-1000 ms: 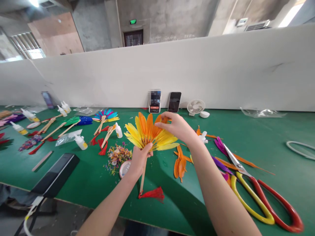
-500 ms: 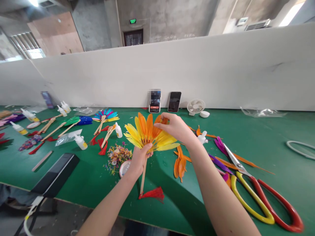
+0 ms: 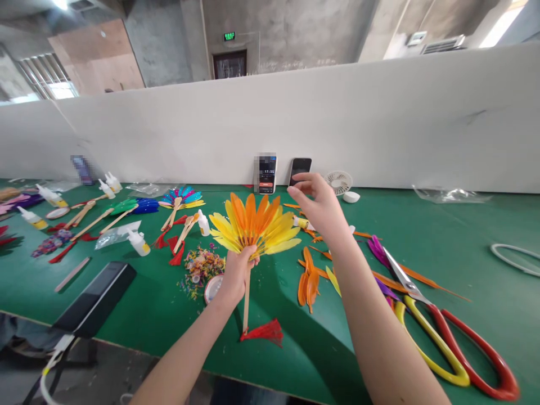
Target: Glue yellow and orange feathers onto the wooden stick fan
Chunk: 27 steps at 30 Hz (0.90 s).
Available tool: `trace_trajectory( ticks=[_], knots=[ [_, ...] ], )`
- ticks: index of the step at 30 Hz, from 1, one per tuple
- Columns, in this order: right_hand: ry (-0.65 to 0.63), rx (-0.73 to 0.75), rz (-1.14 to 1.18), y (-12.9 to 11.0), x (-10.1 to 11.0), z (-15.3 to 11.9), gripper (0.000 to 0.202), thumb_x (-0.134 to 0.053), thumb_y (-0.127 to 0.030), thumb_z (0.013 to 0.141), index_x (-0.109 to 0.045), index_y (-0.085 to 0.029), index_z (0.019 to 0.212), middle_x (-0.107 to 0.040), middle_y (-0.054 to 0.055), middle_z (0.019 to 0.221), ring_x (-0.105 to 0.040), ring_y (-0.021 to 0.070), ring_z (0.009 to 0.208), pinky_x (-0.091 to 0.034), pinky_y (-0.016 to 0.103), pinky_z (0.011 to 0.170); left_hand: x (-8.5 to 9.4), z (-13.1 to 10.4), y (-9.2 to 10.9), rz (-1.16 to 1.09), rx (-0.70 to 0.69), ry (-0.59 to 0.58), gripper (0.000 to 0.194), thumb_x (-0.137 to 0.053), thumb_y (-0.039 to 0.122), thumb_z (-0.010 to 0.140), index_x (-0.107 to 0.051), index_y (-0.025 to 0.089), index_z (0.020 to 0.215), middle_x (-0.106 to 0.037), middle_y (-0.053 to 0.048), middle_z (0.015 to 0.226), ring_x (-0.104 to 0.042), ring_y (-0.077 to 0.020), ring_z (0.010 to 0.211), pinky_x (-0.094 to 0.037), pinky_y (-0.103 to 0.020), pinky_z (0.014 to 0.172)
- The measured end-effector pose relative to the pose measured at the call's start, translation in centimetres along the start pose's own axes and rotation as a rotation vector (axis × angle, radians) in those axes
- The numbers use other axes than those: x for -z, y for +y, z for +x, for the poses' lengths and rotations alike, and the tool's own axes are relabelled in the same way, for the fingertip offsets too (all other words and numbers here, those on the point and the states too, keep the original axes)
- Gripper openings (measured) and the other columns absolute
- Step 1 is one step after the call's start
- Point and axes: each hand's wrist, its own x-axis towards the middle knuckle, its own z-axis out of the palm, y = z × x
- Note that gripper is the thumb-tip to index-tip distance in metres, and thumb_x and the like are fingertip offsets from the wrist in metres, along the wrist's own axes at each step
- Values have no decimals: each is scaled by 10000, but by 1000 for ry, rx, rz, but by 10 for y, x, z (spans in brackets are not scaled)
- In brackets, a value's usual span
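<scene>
My left hand (image 3: 237,273) is closed round the base of a feather fan (image 3: 253,222), held upright above the table. Yellow feathers spread along its sides, with orange ones in the middle. Below my fist its wooden handle (image 3: 246,304) runs down to a red tassel (image 3: 266,332). My right hand (image 3: 316,202) hovers to the right of the fan, clear of it, thumb and fingers curved and apart with nothing visible between them. Loose orange feathers (image 3: 311,281) lie beneath my right forearm, which partly covers a white glue bottle (image 3: 304,223).
Large scissors (image 3: 439,315) with red and yellow handles rest at right, among purple and orange feathers. Trimmings (image 3: 201,269) and a round lid (image 3: 213,288) lie left of the fan. Farther left are finished-looking fans (image 3: 181,197), glue bottles (image 3: 138,242) and a black box (image 3: 96,298). Phones (image 3: 266,174) lean on the partition.
My right hand has come away from the fan's orange feathers, moving right and slightly up, and its fingers have parted. The fan has shifted slightly left, still in my left hand.
</scene>
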Motion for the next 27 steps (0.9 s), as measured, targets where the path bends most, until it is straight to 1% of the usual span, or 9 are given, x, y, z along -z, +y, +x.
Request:
trace_trajectory(
  ticks=[3,6,10,13,15,18,20,24,27],
  knots=[
    [10,2,3,2,4,1,162,-534,-304,738,-529,-215,873,-587,13,750,-585,182,786,-446,366,758,0,0,1,-42,2,0,155,-654,208,495,-549,140,587,-528,35,548,-451,-64,467,-342,-202,446],
    [23,-18,50,1,6,1,175,-524,-315,747,-511,-227,898,-588,9,761,-589,182,797,-448,378,776,0,1,1,-97,-9,13,171,-658,222,499,-534,141,583,-519,41,543,-440,-62,458,-326,-206,431],
    [68,-106,177,-4,4,-5,196,-524,-301,734,-462,-235,908,-565,5,769,-582,171,780,-452,364,764,1,5,0,-145,-13,73,182,-652,236,520,-505,151,585,-512,51,526,-444,-65,444,-334,-215,441],
    [113,-200,250,-6,-3,-21,218,-535,-293,708,-408,-239,878,-529,-3,749,-554,158,712,-454,321,669,3,6,0,-164,-14,111,189,-654,215,512,-500,154,604,-523,56,536,-436,-58,429,-321,-213,436],
    [105,-245,268,-4,-10,-36,229,-534,-315,697,-384,-241,853,-506,-10,733,-527,148,665,-439,296,601,5,7,0,-171,-27,139,194,-658,204,516,-499,159,618,-535,56,552,-446,-58,438,-329,-211,446],
    [74,-271,298,2,-25,-64,240,-521,-363,682,-359,-238,807,-471,-26,710,-499,132,627,-430,285,589,7,6,1,-182,-64,217,201,-663,189,529,-504,168,648,-575,41,624,-511,-77,520,-371,-209,491],
    [-18,-297,301,5,-36,-83,248,-511,-396,671,-351,-236,772,-456,-35,685,-483,126,589,-422,283,569,8,6,1,-181,-95,258,193,-661,193,545,-510,173,664,-584,37,654,-531,-83,557,-392,-210,523],
    [-383,-399,314,6,-55,-110,252,-503,-408,668,-358,-231,774,-513,-35,621,-529,155,576,-413,302,571,9,7,1,-132,-80,280,159,-633,234,579,-495,170,626,-510,63,532,-486,-71,475,-379,-210,509],
    [-571,-449,315,5,-62,-121,207,-495,-369,681,-405,-220,793,-560,-20,613,-561,173,590,-421,321,594,10,8,-1,-112,-95,253,155,-626,248,577,-501,167,621,-482,74,502,-466,-67,445,-363,-208,489]
  ],
)
